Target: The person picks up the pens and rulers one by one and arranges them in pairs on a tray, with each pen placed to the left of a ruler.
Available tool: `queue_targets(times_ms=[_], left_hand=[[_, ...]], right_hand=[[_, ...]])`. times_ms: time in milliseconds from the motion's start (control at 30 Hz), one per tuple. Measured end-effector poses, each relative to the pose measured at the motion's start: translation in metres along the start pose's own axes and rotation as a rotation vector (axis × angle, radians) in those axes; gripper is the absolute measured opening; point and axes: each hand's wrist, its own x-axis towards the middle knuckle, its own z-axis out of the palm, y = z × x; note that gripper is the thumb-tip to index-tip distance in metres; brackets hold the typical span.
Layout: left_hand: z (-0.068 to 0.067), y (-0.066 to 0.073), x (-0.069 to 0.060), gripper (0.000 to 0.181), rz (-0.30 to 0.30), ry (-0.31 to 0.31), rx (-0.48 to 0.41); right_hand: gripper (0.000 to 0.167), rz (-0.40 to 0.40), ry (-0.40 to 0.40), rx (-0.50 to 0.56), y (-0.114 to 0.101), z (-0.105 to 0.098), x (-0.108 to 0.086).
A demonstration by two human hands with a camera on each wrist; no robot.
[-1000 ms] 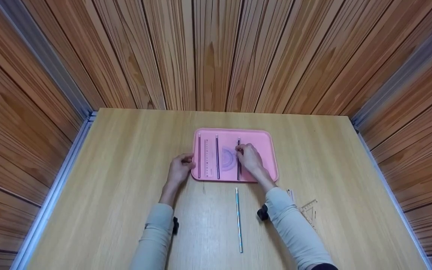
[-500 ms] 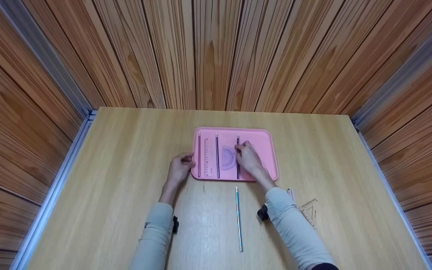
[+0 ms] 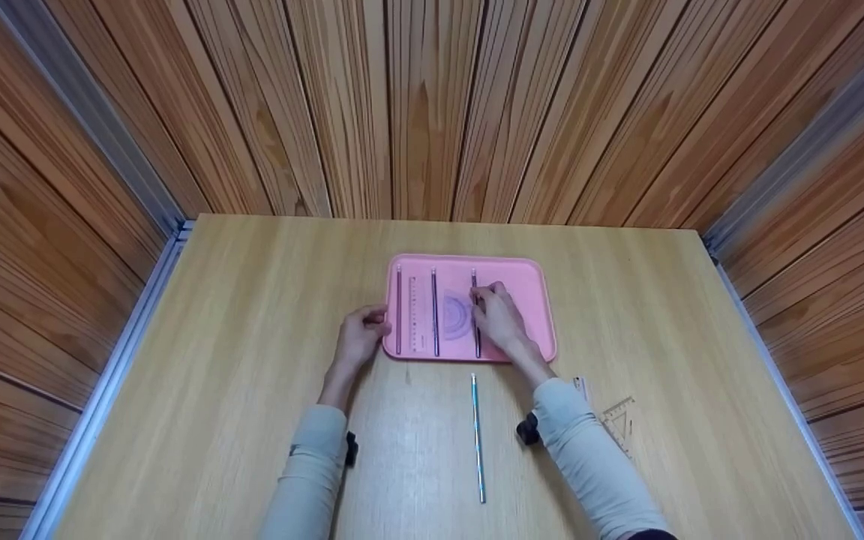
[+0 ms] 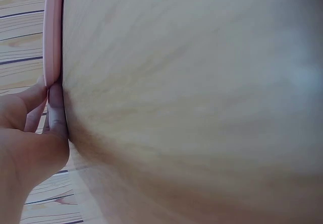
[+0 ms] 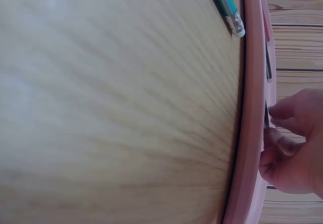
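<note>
A pink tray (image 3: 537, 300) lies on the wooden table. My left hand (image 3: 359, 335) pinches its left rim; in the left wrist view the thumb is on one side of the tray edge (image 4: 53, 37) and fingers are on the other. Inside the tray my right hand (image 3: 501, 319) pinches a dark pencil (image 3: 478, 343) that lies lengthwise, its middle partly hidden by the fingers. Left of that pencil are a clear protractor (image 3: 457, 318), another dark pencil (image 3: 435, 315), a clear ruler (image 3: 418, 315) and a reddish pencil (image 3: 399, 311).
A shiny blue-green pencil (image 3: 478, 442) lies on the table in front of the tray. Beside the right forearm are a clear set square (image 3: 619, 420) and a small whitish item (image 3: 580, 386), partly hidden by the sleeve. Wooden panels (image 3: 432, 112) stand behind the table.
The far end of the pencil in my right hand has swung slightly left and away from me. My left hand and the tray stay in place.
</note>
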Motion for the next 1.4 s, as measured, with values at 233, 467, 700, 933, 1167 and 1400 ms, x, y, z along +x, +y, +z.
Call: queue_targets(times_ms=[233,467,700,933,1167,1400], left_hand=[[0.001,0.001,0.000,0.035,0.008,0.007,0.008],[0.002,0.001,0.000,0.036,-0.030,-0.013,0.010],[0.000,0.007,0.000,0.037,0.001,-0.005,0.017],[0.001,0.006,0.001,0.037,-0.010,-0.015,0.027],[0.001,0.006,0.001,0.035,-0.044,-0.011,0.003],[0.001,0.003,-0.001,0.036,-0.030,-0.005,-0.004]], right_hand=[[0.031,-0.001,0.032,0.015,0.001,-0.007,-0.013],[0.028,-0.008,0.037,0.050,0.004,-0.017,-0.036],[0.034,0.025,-0.024,0.060,0.006,-0.044,-0.059],[0.044,0.056,-0.054,0.026,0.016,-0.069,-0.083],[0.045,0.111,-0.109,0.051,0.027,-0.077,-0.101],[0.042,0.080,-0.049,0.025,0.033,-0.077,-0.115]])
